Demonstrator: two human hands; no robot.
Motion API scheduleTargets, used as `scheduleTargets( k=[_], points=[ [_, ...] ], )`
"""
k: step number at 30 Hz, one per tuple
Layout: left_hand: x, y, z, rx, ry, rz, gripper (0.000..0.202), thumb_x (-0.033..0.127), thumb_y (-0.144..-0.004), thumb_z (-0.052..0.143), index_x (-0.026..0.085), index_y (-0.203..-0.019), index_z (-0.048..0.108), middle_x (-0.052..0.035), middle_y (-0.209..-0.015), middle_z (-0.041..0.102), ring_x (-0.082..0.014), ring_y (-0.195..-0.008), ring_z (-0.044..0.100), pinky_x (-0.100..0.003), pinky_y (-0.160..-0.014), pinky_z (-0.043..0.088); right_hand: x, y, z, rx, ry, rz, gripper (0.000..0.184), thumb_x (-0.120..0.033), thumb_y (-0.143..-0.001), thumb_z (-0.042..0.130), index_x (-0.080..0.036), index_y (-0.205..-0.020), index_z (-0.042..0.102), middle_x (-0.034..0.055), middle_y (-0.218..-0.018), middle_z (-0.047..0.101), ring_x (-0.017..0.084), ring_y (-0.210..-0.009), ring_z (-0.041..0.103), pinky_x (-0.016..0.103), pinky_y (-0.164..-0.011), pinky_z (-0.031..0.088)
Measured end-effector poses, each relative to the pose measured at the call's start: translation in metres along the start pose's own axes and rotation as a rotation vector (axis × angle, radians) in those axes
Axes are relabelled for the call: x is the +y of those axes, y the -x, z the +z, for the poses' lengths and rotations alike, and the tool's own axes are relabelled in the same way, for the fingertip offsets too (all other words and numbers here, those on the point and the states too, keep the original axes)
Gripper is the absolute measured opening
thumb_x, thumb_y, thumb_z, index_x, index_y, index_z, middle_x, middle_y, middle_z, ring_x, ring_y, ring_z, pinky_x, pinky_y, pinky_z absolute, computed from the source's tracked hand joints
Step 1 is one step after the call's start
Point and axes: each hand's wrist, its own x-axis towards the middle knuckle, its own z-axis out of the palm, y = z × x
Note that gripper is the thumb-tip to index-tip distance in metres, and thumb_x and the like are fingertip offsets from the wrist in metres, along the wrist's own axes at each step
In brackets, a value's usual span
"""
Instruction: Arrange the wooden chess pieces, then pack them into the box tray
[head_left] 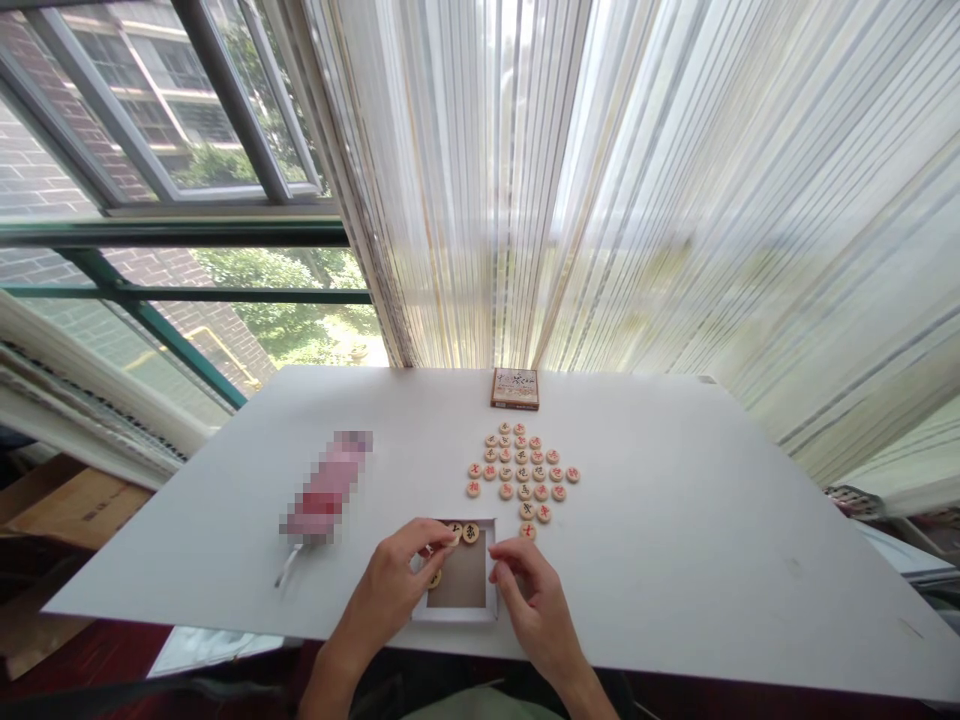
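A shallow open box [457, 592] with white walls lies at the table's near edge. Inside it, black-marked xiangqi pieces sit along the far wall, one of them a round piece [471, 533], and another piece [435, 578] rests by the left wall. My left hand [405, 565] reaches over the box's left side, thumb and fingers pinched on a xiangqi piece [454, 536] near the far wall. At the right wall my right hand [529, 580] is closed with curled fingertips on the rim. Beyond the box, several red- and black-marked xiangqi pieces [523, 474] lie face up in a loose cluster.
A printed box lid [515, 390] lies at the far edge of the white table [660, 520]. On the left is a pixelated pink package [330, 490]. Curtains [637, 200] and a window stand behind, and a cardboard box [75, 510] sits at lower left.
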Motion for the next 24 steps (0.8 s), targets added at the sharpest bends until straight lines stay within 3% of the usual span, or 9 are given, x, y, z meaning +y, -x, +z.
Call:
scheduleTargets(
  k=[7, 15, 24],
  points=[
    [-0.002, 0.002, 0.0, -0.036, -0.163, -0.048, 0.014, 0.033, -0.088, 0.064, 0.029, -0.098, 0.072, -0.0013, -0.092, 0.069, -0.0184, -0.084, 0.063, -0.031, -0.08, 0.049, 0.0, -0.001, 0.0, 0.005, -0.01, 0.002, 0.014, -0.025, -0.096, 0.051, -0.022, -0.104, 0.063, 0.0059, -0.096, 0.062, 0.019, -0.086, 0.062, 0.029, -0.077, 0.052],
    [-0.005, -0.004, 0.006, -0.095, -0.279, -0.006, 0.01, 0.034, -0.087, 0.066, 0.031, -0.091, 0.075, -0.0003, -0.089, 0.073, -0.0218, -0.087, 0.061, -0.037, -0.082, 0.043, 0.0, 0.001, 0.0, 0.004, -0.002, 0.01, 0.014, -0.025, -0.095, 0.052, -0.023, -0.103, 0.063, 0.0058, -0.097, 0.062, 0.02, -0.086, 0.062, 0.03, -0.078, 0.052],
    [-0.008, -0.006, 0.011, -0.089, -0.328, 0.045, 0.011, 0.034, -0.089, 0.063, 0.03, -0.094, 0.073, 0.001, -0.095, 0.075, -0.0225, -0.089, 0.061, -0.038, -0.08, 0.039, 0.002, 0.001, 0.0, 0.0, 0.003, 0.001, 0.014, -0.024, -0.095, 0.051, -0.023, -0.103, 0.063, 0.0052, -0.097, 0.062, 0.019, -0.086, 0.062, 0.03, -0.078, 0.051]
  ],
)
